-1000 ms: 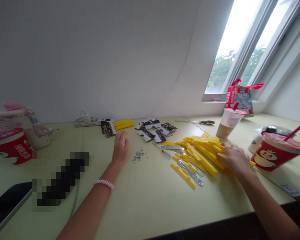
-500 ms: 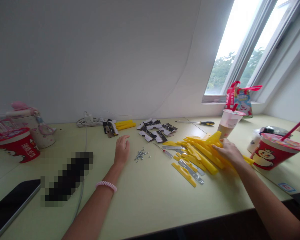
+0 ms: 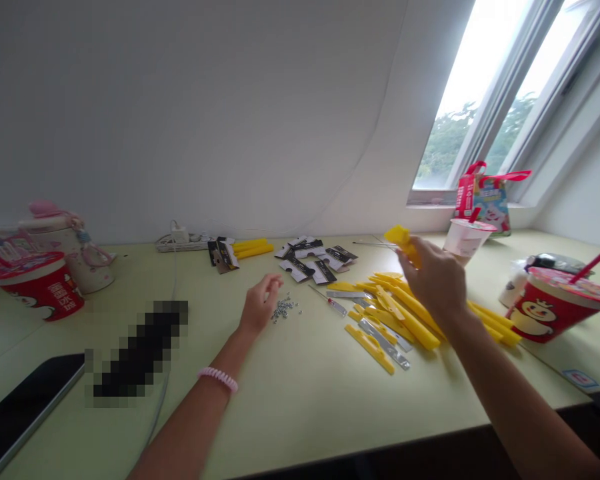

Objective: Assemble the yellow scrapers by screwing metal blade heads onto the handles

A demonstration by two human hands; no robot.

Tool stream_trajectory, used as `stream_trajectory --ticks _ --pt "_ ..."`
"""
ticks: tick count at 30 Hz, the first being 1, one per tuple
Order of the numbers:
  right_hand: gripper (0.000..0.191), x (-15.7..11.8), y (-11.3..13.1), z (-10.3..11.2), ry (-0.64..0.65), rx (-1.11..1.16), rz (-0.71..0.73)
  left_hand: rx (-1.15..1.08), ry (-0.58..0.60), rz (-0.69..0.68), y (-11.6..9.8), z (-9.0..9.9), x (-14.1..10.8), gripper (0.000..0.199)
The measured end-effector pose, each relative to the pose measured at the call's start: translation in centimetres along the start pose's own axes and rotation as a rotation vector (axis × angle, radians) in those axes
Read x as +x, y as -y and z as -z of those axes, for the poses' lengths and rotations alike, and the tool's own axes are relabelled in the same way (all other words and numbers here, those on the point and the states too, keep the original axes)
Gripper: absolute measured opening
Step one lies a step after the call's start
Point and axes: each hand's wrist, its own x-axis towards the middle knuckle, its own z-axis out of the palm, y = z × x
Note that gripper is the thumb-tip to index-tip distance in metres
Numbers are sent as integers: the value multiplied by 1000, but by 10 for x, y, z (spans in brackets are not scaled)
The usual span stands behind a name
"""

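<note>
My right hand (image 3: 437, 277) grips a yellow plastic piece (image 3: 399, 235), raised above the pile; it looks like a scraper handle with a wide end, and my fingers hide most of it. Below lie several yellow plastic handles (image 3: 414, 327), flat yellow strips (image 3: 369, 349) and metal blades (image 3: 384, 343). My left hand (image 3: 257, 305) is just left of a small heap of screws (image 3: 283, 308), its fingers loosely curled and apart, with nothing visible in them. A thin screwdriver (image 3: 337, 306) with a clear handle lies between the screws and the pile.
Black-and-white cards (image 3: 307, 257) lie at the back, near more yellow handles (image 3: 253, 249) and a power strip (image 3: 180, 244). Red cups stand left (image 3: 63, 287) and right (image 3: 540, 307), a clear drink cup (image 3: 467, 239) behind my right hand. A tablet (image 3: 30, 407) lies front left.
My right hand has lifted a yellow plastic piece off the pile, up and to the left. My left hand has shifted right towards the screws, its fingers more curled.
</note>
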Motion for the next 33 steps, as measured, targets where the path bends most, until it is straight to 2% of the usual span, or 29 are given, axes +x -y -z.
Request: stream_trajectory --ticks 2,3,5,7,10,13,17,18,20,23,27,29,33 --pt "37 -3 40 -1 66 111 155 -184 210 85 -15 -12 -11 32" --pt "39 -7 61 -4 97 150 202 -268 274 109 -21 -18 -16 37" --pt "45 -18 100 -11 165 204 293 -485 299 176 -30 -30 -22 47" --pt "49 -32 133 -18 249 266 389 -708 200 267 -34 -39 -23 47" --pt "51 -52 168 -24 361 311 421 -955 -75 362 -30 -40 -17 36" --pt "53 -59 183 -22 461 358 488 -1052 -154 512 -24 -29 -8 27" --pt "48 -39 170 -17 612 637 579 -1017 -308 591 -17 -9 2 17" --pt "49 -30 161 -19 606 710 547 -984 -306 606 -16 -5 3 17" --pt "47 -12 137 -29 552 736 381 -925 -298 634 -14 1 5 19" --pt "28 5 94 -52 578 543 122 -894 -314 658 -12 5 5 20" --pt "21 -5 52 -81 585 381 -164 -880 -318 706 -10 2 3 21" --pt "21 -16 45 -88 638 328 -196 -866 -310 730 -10 1 2 21" --pt "25 -28 49 -93 672 207 -135 -825 -291 745 -11 -1 0 20"
